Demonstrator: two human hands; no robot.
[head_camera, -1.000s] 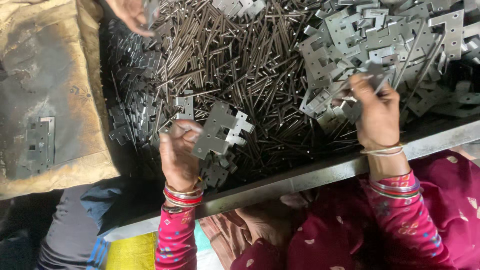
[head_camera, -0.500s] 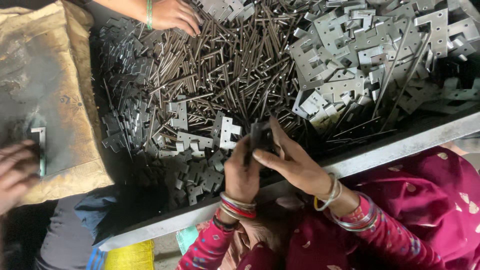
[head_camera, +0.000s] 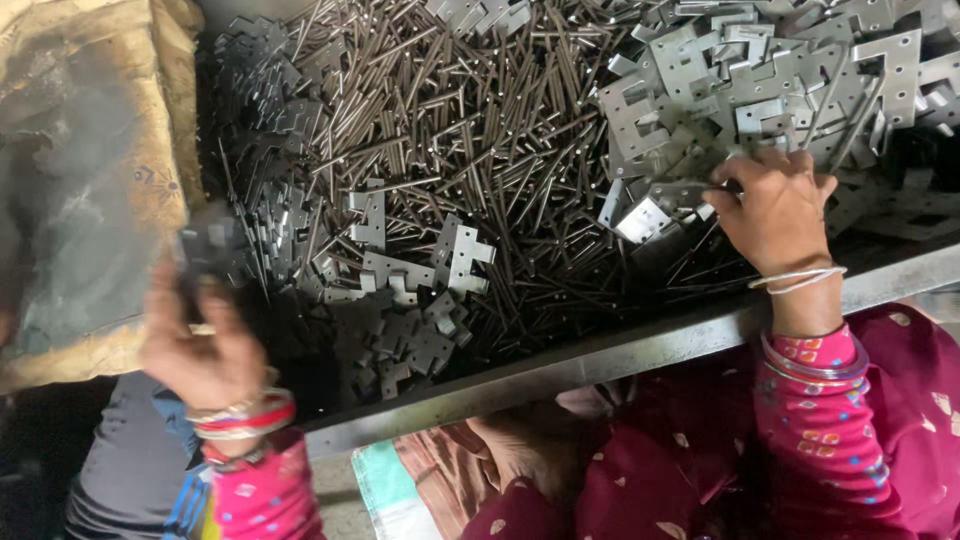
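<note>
Fingers of the right hand (head_camera: 775, 215) curl down into the heap of pale stamped steel hinge plates (head_camera: 760, 80) at the tray's far right corner, pinching one. Left hand (head_camera: 200, 340), blurred, grips a dark plate near the left edge; thin steel pins (head_camera: 470, 130) fill the middle.

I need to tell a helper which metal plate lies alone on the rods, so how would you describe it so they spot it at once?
Start at the big heap of thin dark metal rods filling the tray. Near its lower middle, between the left hand and the right hand, lies a pale notched plate. It rests alone on the rods, brighter than the dark plates below it.
</note>
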